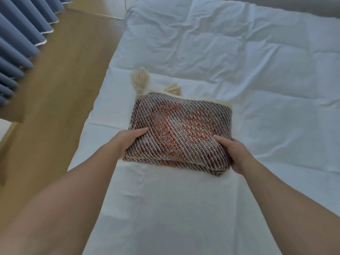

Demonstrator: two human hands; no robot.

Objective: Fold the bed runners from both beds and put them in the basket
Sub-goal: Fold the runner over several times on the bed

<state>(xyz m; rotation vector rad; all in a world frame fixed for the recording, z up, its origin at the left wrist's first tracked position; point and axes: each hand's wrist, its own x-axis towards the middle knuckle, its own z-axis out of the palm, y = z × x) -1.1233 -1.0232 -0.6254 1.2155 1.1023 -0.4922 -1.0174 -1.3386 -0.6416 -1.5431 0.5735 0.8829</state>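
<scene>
A woven bed runner (180,129), brown, white and orange with cream tassels at its far edge, lies folded into a thick rectangle on the white bed (257,80). My left hand (128,139) grips its near left edge, thumb on top. My right hand (233,153) grips its near right corner, where the folded layers bulge, fingers tucked under the fabric. No basket is in view.
The bed's left edge runs diagonally beside a wooden floor (55,89). Blue curtains (16,43) hang along the far left. A white cord (110,16) lies on the floor near the bed's far corner.
</scene>
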